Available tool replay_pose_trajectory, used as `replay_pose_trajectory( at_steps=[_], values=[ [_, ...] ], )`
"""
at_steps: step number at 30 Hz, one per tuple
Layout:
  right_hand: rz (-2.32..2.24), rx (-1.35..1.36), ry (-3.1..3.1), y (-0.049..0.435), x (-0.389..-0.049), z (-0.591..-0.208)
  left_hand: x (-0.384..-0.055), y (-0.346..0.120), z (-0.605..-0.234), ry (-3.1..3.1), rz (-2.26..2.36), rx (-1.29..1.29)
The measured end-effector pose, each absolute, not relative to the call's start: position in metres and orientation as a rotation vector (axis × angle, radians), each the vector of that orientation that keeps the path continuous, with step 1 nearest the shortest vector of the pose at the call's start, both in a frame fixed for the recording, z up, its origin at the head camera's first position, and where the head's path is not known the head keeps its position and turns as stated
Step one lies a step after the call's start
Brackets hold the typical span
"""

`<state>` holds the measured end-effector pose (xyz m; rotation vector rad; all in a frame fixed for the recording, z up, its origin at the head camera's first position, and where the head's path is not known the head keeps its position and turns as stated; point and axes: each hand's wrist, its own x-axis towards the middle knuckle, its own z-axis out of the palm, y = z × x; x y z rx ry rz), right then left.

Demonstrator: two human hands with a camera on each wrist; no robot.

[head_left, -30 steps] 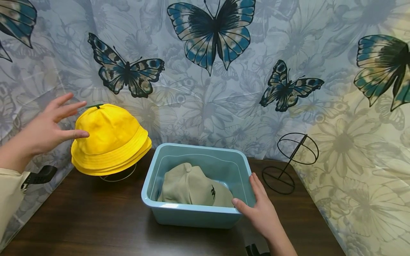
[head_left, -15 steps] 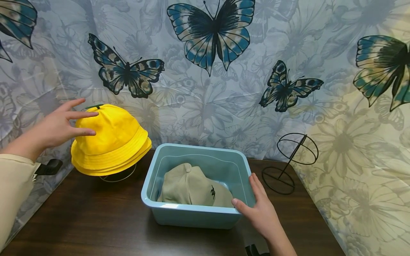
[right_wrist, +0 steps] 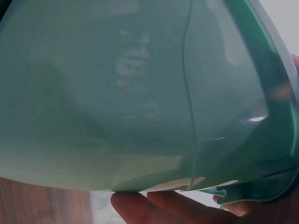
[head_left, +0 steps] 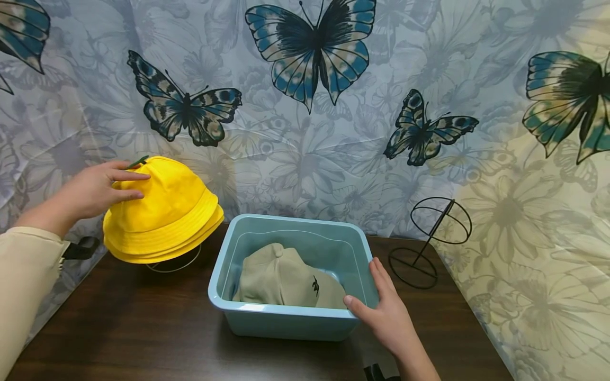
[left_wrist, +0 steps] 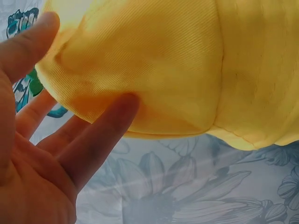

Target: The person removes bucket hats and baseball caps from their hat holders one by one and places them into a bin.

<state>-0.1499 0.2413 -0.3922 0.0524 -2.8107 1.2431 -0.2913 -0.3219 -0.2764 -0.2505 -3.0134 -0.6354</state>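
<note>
Layered brims show on the yellow bucket hats, stacked on a wire hat stand at the left, a green leaf tab on top. My left hand touches the upper crown, its fingers spread and mostly straight; part of them is hidden behind the hat. In the middle, a light blue plastic bin holds a beige baseball cap with a small dark emblem. My right hand rests on the bin's near right corner, thumb on the front rim, extended fingers against the outer wall.
A bare black wire hat stand leans at the right, behind the bin. The dark wooden table ends at slanted left and right edges. A butterfly-print cloth hangs close behind everything.
My left hand has moved right and down from beside the yellow hats onto the top one's crown. The leaf tab now tilts up. My right hand and the bin have stayed put.
</note>
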Motion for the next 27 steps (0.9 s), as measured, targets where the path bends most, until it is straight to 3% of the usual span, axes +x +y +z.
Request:
replay_pose_trajectory(
  at_steps=[27],
  values=[
    [1.217,0.037,-2.821,0.2386,-0.1475,-0.3868,-0.2918,-0.3123,-0.2763,-2.843,-0.472,-0.25]
  ],
)
